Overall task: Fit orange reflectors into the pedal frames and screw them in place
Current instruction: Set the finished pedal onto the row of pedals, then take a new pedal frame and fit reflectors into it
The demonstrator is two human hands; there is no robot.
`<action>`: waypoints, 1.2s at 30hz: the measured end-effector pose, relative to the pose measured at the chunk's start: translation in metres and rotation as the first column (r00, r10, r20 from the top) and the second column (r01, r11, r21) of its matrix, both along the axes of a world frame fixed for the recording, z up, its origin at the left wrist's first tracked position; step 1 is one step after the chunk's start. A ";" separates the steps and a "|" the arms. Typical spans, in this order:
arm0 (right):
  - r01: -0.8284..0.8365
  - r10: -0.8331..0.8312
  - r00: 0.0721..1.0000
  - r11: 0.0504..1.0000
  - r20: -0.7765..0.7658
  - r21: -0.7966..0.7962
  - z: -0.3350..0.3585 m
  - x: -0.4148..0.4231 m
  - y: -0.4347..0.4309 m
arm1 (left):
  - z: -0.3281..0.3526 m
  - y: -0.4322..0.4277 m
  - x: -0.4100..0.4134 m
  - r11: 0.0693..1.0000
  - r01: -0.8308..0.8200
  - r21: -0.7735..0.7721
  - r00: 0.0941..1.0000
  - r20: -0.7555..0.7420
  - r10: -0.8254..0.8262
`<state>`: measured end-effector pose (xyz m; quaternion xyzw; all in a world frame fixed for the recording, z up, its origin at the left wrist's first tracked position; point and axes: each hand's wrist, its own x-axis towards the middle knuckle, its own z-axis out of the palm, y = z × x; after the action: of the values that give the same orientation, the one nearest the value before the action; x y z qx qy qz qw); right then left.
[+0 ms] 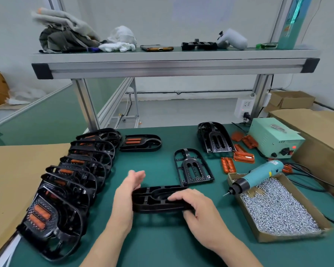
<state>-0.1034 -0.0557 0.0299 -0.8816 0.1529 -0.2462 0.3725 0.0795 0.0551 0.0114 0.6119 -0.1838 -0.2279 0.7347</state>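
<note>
Pedal frame, black and with no orange showing in it, is held just above the green surface close to the person, lying lengthwise between the two hands. The right hand grasps its near right edge, with the fingers curled round the rim. The left hand has its fingers released and straight, the palm set against the frame's left end like a stop. The step in hand looks like orienting this frame to take a reflector. To do it well, I would turn the frame so its slotted plate faces up, as on the empty frame lying just beyond it. Then I would set it flat and keep the left palm bracing it so it cannot slide. The loose orange reflectors lie to the right, near the pale green power unit, so the right hand is the natural one to fetch one. Its raised ribs should probably seat squarely in the twin slots before any screw goes in. The electric screwdriver rests across the rim of the cardboard box of screws, within easy reach on the right. Finished frames, with orange showing through their slots, lie overlapping in a row along the left.
</note>
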 end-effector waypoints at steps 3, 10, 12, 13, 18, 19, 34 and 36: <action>-0.083 0.065 0.988 0.989 -0.141 -0.126 -0.001 -0.004 -0.002 | -0.001 0.002 -0.007 0.969 0.041 0.244 0.942 0.314 -0.119; -0.184 0.114 0.944 0.960 -0.308 -0.210 0.000 -0.012 0.002 | -0.002 0.002 -0.012 0.876 -0.004 0.483 0.756 0.575 -0.313; -0.151 0.117 0.968 0.978 -0.224 -0.141 0.010 -0.015 -0.002 | -0.003 0.004 -0.012 0.872 0.003 0.490 0.739 0.586 -0.332; -0.072 0.053 0.988 0.989 -0.144 -0.132 0.017 -0.014 -0.011 | -0.003 0.004 -0.013 0.874 0.001 0.486 0.728 0.598 -0.334; 0.544 -0.553 0.829 0.832 -0.084 -0.107 0.053 -0.002 -0.110 | -0.009 0.010 -0.016 0.888 0.004 0.460 0.716 0.619 -0.324; 0.582 -0.608 0.763 0.794 -0.220 -0.175 0.055 0.002 -0.132 | -0.010 0.011 -0.016 0.890 0.005 0.456 0.713 0.622 -0.323; 0.446 -0.623 0.439 0.777 -0.648 -0.445 0.039 0.032 -0.197 | -0.005 0.012 -0.017 0.909 0.057 0.414 0.721 0.612 -0.324; 0.458 -0.619 0.446 0.778 -0.646 -0.429 0.046 0.030 -0.191 | -0.005 0.012 -0.017 0.906 0.063 0.420 0.724 0.605 -0.330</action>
<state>-0.0739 -0.2468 0.0759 -0.8350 0.5425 0.0279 0.0875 0.0626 0.0671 0.0067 0.7560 -0.4512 -0.1039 0.4627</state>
